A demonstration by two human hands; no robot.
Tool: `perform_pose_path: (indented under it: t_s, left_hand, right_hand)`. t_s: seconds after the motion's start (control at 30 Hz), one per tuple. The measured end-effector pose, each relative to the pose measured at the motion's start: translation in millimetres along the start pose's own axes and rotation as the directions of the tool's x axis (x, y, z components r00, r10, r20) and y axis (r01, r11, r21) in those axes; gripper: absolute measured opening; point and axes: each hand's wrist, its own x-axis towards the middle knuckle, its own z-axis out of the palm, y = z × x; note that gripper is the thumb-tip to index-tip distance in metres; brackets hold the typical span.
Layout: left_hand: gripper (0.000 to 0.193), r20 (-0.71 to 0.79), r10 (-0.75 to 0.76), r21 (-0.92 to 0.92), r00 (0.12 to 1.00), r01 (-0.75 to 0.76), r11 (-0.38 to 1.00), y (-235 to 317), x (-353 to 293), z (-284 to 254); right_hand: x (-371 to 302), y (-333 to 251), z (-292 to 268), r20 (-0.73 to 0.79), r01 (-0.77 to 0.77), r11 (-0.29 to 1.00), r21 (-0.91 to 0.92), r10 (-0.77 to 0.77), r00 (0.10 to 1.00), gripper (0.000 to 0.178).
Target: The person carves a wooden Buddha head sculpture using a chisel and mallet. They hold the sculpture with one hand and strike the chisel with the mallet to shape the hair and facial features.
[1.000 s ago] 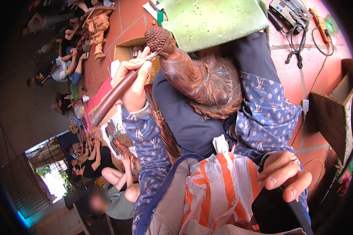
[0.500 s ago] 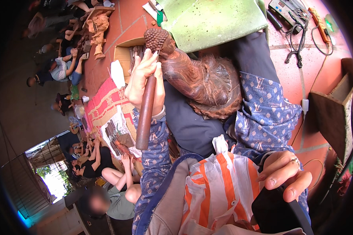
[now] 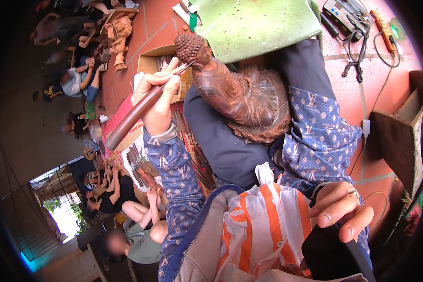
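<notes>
A dark brown wooden Buddha statue (image 3: 242, 96) leans tilted across my lap, its curled-hair head (image 3: 188, 46) toward the upper left. My left hand (image 3: 157, 94) is closed round a carving chisel (image 3: 132, 120) with a long round brown handle. The handle slants down to the left, and the thin dark tip meets the statue near its face and neck. At the lower right my right hand (image 3: 340, 207), with a ring on one finger, curls its fingers over a smooth black block-like object (image 3: 336, 251) close to my body. What that object is cannot be made out.
A green plastic chair (image 3: 258, 28) stands beyond the statue. An open cardboard box (image 3: 150, 63) and a mat with several chisels (image 3: 138, 162) lie left. A control box with cables (image 3: 345, 19) and a wooden crate (image 3: 399, 122) are right. People sit along the left.
My left hand has shifted left and turned the chisel: its handle swung from upright to slanting left, and the tip now shows against the statue. My right hand stays put.
</notes>
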Motion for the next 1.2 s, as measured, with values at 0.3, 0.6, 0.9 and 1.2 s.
perform_pose_path:
  t_s: [0.3,0.6,0.9,1.2]
  left_hand:
    - [0.008,-0.201,0.164,0.273,0.966,-0.106,0.956,-1.1,-13.3,30.4]
    - [0.008,-0.300,0.132,0.181,0.945,-0.080,0.980,-4.3,-16.4,39.6]
    - [0.007,-0.242,0.202,0.330,0.949,-0.115,0.937,-0.4,-17.4,42.0]
    - [0.008,-0.273,0.182,0.242,0.945,-0.116,0.963,-5.6,-15.7,42.6]
  right_hand:
    - [-2.1,-2.7,-0.1,-0.004,-0.042,0.999,0.010,0.042,0.999,0.027]
    - [-1.5,-5.0,1.2,-0.014,-0.055,0.998,-0.016,0.054,0.998,0.027]
    - [-1.2,-5.3,2.1,-0.029,-0.054,0.998,-0.021,0.054,0.998,0.027]
    - [-0.3,-5.8,-0.9,-0.002,-0.071,0.997,0.017,0.071,0.997,0.026]
